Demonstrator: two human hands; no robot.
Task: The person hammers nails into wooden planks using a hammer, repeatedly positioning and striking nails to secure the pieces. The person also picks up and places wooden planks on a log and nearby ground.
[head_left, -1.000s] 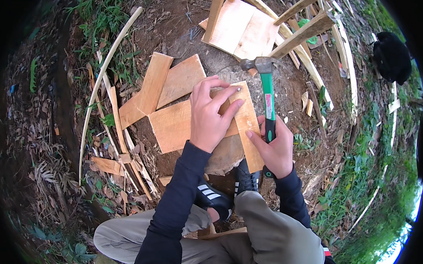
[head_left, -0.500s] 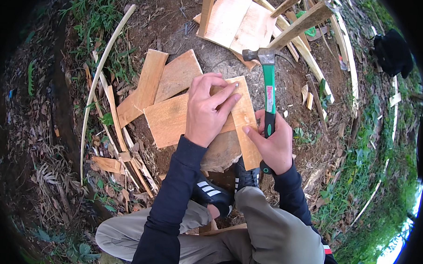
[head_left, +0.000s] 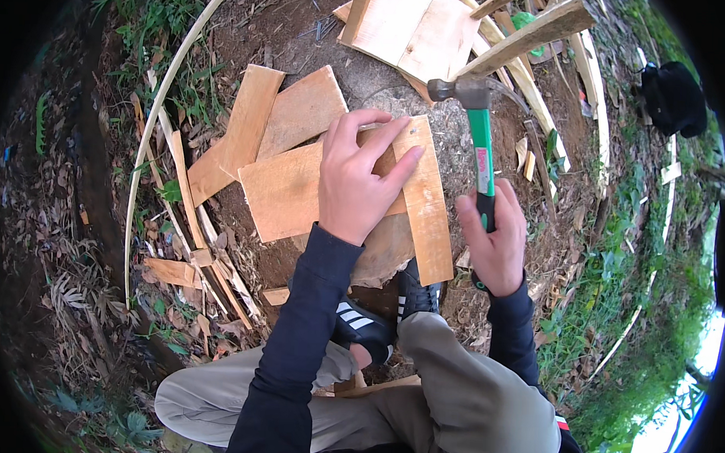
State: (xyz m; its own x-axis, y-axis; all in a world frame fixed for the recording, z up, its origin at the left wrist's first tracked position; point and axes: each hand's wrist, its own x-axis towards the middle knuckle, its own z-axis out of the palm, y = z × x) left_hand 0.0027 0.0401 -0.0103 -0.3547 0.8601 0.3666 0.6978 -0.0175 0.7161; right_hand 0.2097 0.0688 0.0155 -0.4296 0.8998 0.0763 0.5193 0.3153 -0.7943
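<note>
A short, narrow wooden board (head_left: pixel 428 209) lies crosswise over the end of a wider wooden board (head_left: pixel 280 193), on top of a tree stump (head_left: pixel 384 255). A nail (head_left: pixel 414 132) shows as a small grey spot at the narrow board's far end. My left hand (head_left: pixel 355 174) rests over the boards, thumb and index finger apart beside the nail. To the right of the boards, my right hand (head_left: pixel 498 243) is wrapped round the black grip of a claw hammer (head_left: pixel 480 147). Its handle is green and black, and the metal head points up, away from me.
Beyond the stump stands a wooden piece with upright legs (head_left: pixel 421 33). Loose boards (head_left: pixel 302 116) lie far left of it, with several nails (head_left: pixel 323 29) on the soil. Long strips (head_left: pixel 171 112) and offcuts (head_left: pixel 172 272) lie at left. A black bag (head_left: pixel 672 93) sits far right.
My left thumb and index finger have come off the nail and spread apart. My right hand has left the narrow board's edge and moved right with the hammer.
</note>
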